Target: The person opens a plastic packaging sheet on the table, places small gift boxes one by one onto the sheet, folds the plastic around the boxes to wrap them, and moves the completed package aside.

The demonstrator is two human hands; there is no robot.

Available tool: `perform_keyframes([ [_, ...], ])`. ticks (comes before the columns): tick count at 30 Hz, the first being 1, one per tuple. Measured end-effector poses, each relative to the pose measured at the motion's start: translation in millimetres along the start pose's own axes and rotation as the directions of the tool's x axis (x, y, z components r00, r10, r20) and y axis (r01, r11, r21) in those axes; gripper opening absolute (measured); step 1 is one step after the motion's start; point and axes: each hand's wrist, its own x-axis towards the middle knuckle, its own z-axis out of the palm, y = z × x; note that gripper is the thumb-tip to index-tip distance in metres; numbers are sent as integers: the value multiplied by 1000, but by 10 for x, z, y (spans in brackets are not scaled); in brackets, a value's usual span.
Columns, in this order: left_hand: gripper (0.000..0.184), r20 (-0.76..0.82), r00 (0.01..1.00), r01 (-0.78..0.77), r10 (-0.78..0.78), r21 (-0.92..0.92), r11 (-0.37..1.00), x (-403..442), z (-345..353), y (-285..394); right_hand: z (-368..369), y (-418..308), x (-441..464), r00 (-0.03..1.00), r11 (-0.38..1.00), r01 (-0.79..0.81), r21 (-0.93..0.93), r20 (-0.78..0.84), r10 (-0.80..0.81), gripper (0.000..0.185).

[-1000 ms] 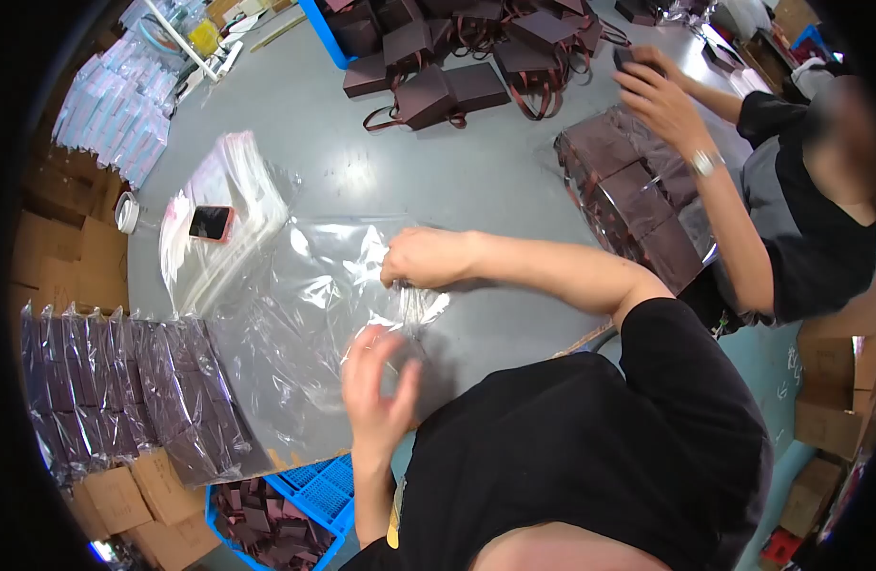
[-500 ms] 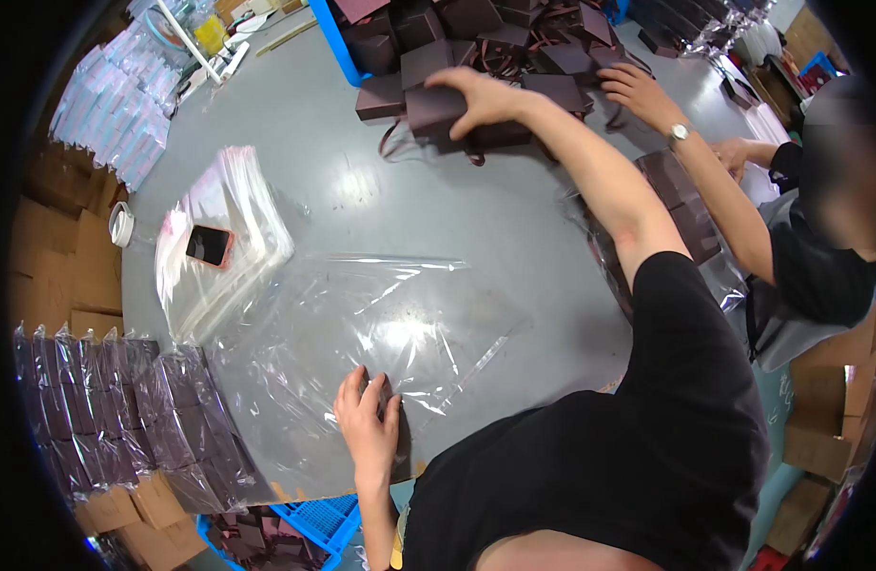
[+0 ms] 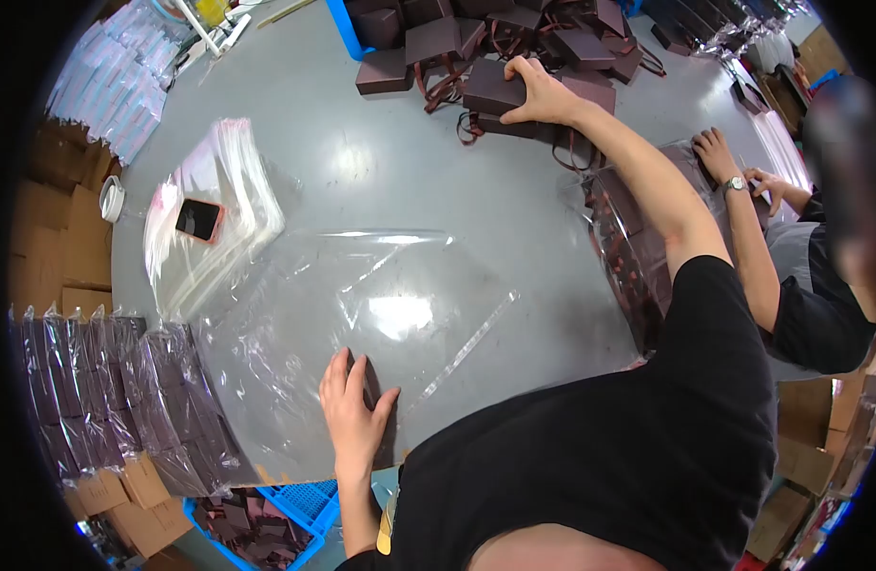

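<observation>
My right hand [image 3: 545,95] reaches to the far side of the grey table, thumb and fingers gripping the edge of a dark brown box [image 3: 490,88]. Around it lies a pile of similar boxes with ribbons [image 3: 433,40], spilling out of a blue crate [image 3: 340,27]. Close to my body, my left hand [image 3: 352,409] rests with fingers apart on the table, at a large clear plastic bag [image 3: 286,285] spread flat. The far side of the gripped box is partly hidden by the hand.
A phone [image 3: 200,220] lies on a stack of clear bags [image 3: 243,181] at left. Wrapped dark boxes [image 3: 86,381] stand at the near left. A co-worker's hand [image 3: 714,154] touches bagged boxes [image 3: 617,238] on the right. A blue crate [image 3: 316,550] sits below the table edge.
My right hand has moved right with a dark brown box, shifting boxes at the pile's front. My left hand's fingers have spread. The co-worker's hand has come down onto the bagged boxes.
</observation>
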Motion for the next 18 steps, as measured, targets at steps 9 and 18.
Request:
perform_keyframes([
  [9,61,-78,997,-15,19,50,999,-65,148,46,270,-1274,-621,956,955,-293,49,21,292,80],
  [18,60,-90,996,-15,22,79,997,-76,188,11,690,-1402,-1045,819,988,-153,15,-558,136,75],
])
